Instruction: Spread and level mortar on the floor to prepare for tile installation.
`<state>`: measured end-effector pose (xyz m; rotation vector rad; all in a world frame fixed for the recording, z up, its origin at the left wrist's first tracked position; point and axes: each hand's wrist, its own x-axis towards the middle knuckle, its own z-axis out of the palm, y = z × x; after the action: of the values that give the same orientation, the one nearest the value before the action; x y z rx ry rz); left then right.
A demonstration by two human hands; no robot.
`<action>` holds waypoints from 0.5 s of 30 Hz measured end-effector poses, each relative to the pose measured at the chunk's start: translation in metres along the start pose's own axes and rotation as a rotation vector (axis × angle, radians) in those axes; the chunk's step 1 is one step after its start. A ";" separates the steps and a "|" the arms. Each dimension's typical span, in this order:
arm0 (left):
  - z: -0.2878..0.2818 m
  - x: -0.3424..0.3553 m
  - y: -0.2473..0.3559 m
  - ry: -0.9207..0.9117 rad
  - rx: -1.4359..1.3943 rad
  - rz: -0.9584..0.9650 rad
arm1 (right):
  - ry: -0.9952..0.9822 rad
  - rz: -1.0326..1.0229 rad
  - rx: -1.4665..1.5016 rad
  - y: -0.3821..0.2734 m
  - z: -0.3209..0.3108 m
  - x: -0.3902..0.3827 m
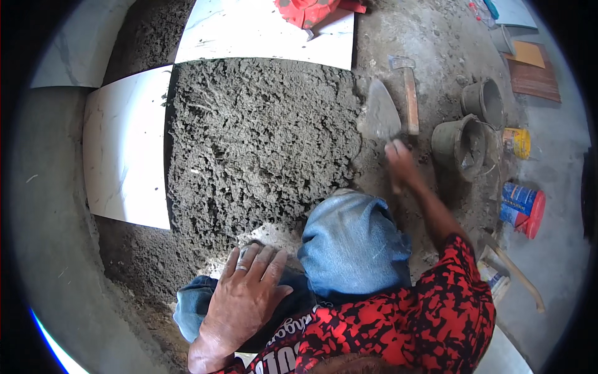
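My right hand (402, 163) is closed round the handle of a pointed trowel (382, 112), whose grey blade lies over the floor at the right edge of a rough mortar bed (261, 131). My left hand (249, 293), a ring on one finger, rests with its fingers stretched out by my bent left knee, in front of the mortar. White marbled tiles border the bed: one tile (128, 149) along its left side, another tile (249, 31) along its far side. A wooden-handled hammer (410, 100) lies just right of the trowel blade.
Two dark buckets (453, 146) lie tilted at the right. Beyond them are a yellow tub (517, 143) and a blue container with a red lid (522, 209). A red patterned item (306, 11) sits on the far tile. My jeans-covered knee (355, 243) borders the mortar's near edge.
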<state>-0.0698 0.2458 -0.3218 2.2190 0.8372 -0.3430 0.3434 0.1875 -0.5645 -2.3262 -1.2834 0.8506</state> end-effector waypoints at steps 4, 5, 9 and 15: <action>0.002 0.006 -0.003 -0.025 0.018 0.030 | -0.073 0.485 0.694 -0.049 0.038 -0.031; 0.002 0.007 -0.004 -0.028 0.014 0.041 | -0.057 0.518 0.746 -0.058 0.045 -0.029; 0.003 0.007 -0.003 -0.012 0.030 0.052 | -0.047 0.487 0.863 -0.080 0.065 0.012; -0.002 0.000 -0.001 -0.008 0.000 0.011 | 0.042 0.193 0.412 -0.031 0.058 0.000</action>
<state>-0.0704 0.2475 -0.3209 2.2200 0.8210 -0.3460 0.2858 0.2048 -0.5917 -2.1387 -0.7828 1.0115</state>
